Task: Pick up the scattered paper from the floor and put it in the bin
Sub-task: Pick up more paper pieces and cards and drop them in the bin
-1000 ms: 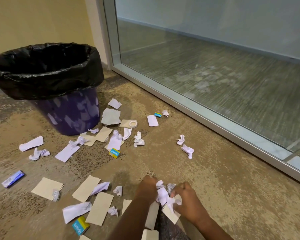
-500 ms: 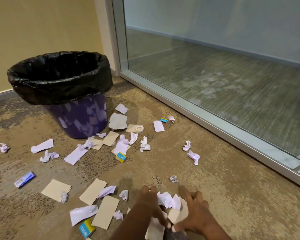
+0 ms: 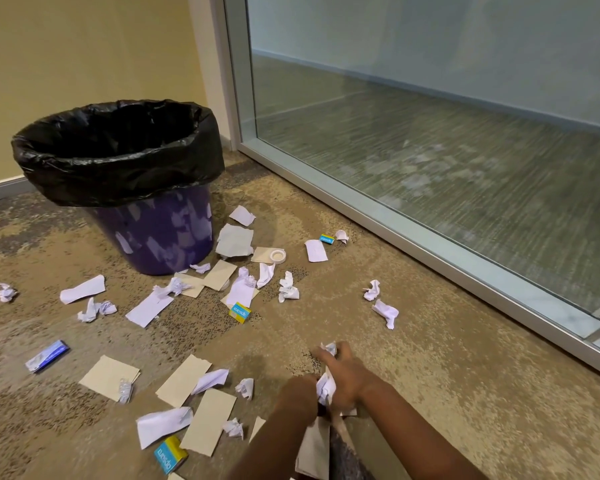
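Observation:
The purple bin (image 3: pixel 160 237) with a black liner stands at the back left by the wall. White scraps, crumpled balls and beige cards lie scattered on the carpet in front of it. My left hand (image 3: pixel 298 393) is low in the view and grips a bunch of white paper (image 3: pixel 326 386), with beige cards (image 3: pixel 312 448) hanging below it. My right hand (image 3: pixel 345 372) is blurred. Its fingers stretch forward and touch a small crumpled scrap (image 3: pixel 329 348) on the floor.
A glass wall with a metal floor rail (image 3: pixel 430 251) runs along the right. On the carpet lie two crumpled balls (image 3: pixel 381 306), small blue-and-yellow boxes (image 3: pixel 240 312), a tape roll (image 3: pixel 278 255) and a blue wrapper (image 3: pixel 47 355).
My right hand has let go of the bunch and reached forward to the small crumpled scrap. My left hand keeps the gathered paper. The view has tilted up.

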Demonstrator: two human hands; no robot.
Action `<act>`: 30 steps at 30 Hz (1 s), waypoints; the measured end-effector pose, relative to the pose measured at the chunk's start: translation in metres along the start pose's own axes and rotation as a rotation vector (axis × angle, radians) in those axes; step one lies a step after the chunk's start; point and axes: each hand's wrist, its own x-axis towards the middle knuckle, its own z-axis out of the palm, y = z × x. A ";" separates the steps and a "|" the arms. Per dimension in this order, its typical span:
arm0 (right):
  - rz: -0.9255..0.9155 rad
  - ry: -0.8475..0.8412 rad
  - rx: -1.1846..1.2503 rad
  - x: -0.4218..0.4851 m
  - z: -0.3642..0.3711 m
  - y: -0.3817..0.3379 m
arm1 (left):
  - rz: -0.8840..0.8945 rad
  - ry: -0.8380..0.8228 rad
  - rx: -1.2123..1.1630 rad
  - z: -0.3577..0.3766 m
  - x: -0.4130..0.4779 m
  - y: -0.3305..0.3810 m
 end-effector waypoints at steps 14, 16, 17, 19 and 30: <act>0.049 0.173 0.488 0.008 -0.014 0.002 | -0.158 0.239 -0.246 -0.038 0.006 -0.042; 0.067 0.216 0.607 0.009 -0.022 0.001 | -0.151 0.303 -0.321 -0.054 0.002 -0.048; 0.070 0.234 0.667 0.011 -0.027 -0.001 | -0.155 0.337 -0.362 -0.062 0.000 -0.050; 0.067 0.265 0.782 0.016 -0.035 -0.007 | -0.156 0.407 -0.493 -0.085 -0.003 -0.057; -0.143 0.361 0.900 0.038 -0.057 -0.094 | 0.095 0.930 -1.021 -0.285 -0.046 -0.086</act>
